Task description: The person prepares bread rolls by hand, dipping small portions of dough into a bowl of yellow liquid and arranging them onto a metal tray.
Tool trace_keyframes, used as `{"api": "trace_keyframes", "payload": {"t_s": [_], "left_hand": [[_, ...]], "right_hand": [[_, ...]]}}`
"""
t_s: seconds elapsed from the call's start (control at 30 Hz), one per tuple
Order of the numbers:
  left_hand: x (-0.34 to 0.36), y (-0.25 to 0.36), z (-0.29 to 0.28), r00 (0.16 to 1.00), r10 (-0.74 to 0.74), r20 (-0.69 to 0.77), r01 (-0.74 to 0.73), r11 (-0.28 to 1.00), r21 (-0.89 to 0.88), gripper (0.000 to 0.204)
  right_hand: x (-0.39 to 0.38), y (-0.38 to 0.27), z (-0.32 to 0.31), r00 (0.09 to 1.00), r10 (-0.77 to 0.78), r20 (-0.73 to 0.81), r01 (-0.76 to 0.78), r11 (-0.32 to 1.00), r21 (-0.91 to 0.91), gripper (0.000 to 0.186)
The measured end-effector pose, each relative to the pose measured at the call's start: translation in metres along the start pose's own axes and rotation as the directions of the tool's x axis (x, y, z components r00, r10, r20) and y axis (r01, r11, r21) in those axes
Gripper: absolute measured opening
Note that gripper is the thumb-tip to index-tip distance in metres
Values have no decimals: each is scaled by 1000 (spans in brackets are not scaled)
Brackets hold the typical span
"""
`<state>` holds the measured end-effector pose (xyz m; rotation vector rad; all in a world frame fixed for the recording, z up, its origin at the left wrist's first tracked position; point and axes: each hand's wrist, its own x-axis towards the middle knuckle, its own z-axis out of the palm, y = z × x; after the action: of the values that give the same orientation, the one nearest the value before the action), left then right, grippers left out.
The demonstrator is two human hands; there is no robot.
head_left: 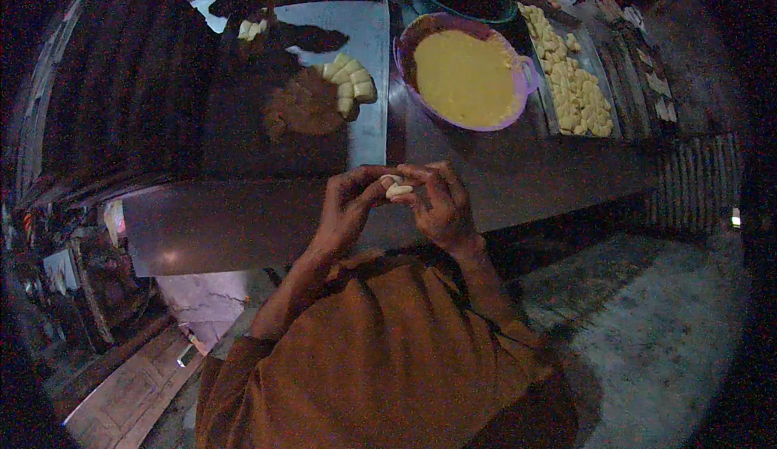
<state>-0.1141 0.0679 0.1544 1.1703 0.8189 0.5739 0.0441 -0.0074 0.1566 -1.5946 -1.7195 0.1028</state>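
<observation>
At table (243,221), L fingers (371,180) & R fingers (431,179) nearly closed, pinching pale pc (398,192), prob. dough.

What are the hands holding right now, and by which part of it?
A small piece of pale dough: the left hand holds it at its left side, the right hand at its right. Exact contact spots are too blurred to tell.

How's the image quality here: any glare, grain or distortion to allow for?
Head view: dim, grainy, black at the corners, edges bowed; small glare spot on the table, near left; pale piece between left hand and right hand, fine detail lost.
</observation>
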Motion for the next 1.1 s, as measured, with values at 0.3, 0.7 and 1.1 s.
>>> {"api": "trace_keyframes", "payload": {"t_s": [0.3,0.7,1.1], "left_hand": [[4,-11,23,995,-86,44,88,995,-37,21],[-2,-19,69,996,-50,-76,42,994,-100,17],[0,-66,84,982,119,-143,-114,992,47,19]], "right_hand": [[-10,16,-16,986,-166,30,162,982,93,11],[-21,35,-28,968,250,-31,-244,962,124,25],[-52,86,-30,787,440,433,-607,678,414,16]]}}
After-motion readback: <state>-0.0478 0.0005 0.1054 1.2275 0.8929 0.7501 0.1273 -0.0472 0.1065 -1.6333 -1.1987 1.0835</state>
